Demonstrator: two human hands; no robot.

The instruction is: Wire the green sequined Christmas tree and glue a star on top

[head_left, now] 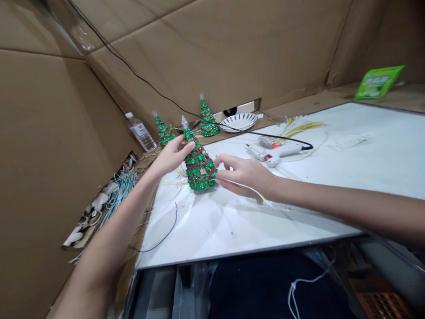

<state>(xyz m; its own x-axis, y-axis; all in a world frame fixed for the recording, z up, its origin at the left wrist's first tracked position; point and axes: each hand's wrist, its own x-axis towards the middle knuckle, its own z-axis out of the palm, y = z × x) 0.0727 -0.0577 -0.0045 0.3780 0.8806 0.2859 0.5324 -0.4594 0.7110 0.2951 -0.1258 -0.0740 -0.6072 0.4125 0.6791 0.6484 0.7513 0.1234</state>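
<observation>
A small green Christmas tree [199,176] stands on the white board, wound with red garland and topped by a clear tip. My left hand [171,155] grips its upper left side, thumb across the front. At the lower right side of the tree, my right hand [243,174] is closed in a pinch, fingertips against the green tinsel. A thin pale wire [258,193] runs from those fingertips back under my wrist. The wire's end at the tree is too small to make out.
Behind are two more Christmas trees [209,120], a striped plate [239,122] and a water bottle [142,132]. A white glue gun [285,151] with a black cord lies near yellow wires [302,127]. Teal wires [121,193] lie left; a green packet [377,83] sits back right.
</observation>
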